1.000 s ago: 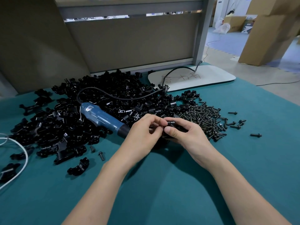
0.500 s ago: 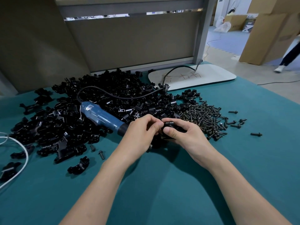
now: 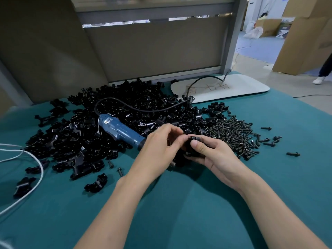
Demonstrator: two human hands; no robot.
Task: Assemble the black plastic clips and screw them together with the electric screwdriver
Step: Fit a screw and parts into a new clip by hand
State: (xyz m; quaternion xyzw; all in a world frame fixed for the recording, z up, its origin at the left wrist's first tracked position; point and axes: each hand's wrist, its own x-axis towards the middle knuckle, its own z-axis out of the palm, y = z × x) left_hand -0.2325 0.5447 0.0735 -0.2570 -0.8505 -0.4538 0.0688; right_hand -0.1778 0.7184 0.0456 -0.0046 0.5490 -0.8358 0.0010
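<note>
A black plastic clip is gripped by the right hand and pinched by the left hand; mating of halves is judged under way. The electric screwdriver, unheld beside the left hand, is judged needed next

the teal-covered counter carries a wide heap of black clips at the back left, screws heaped just right of it, a white board at the far edge, and a white cord on the left.

Grey partition behind teal table; cardboard boxes, blue floor mats right.
</note>
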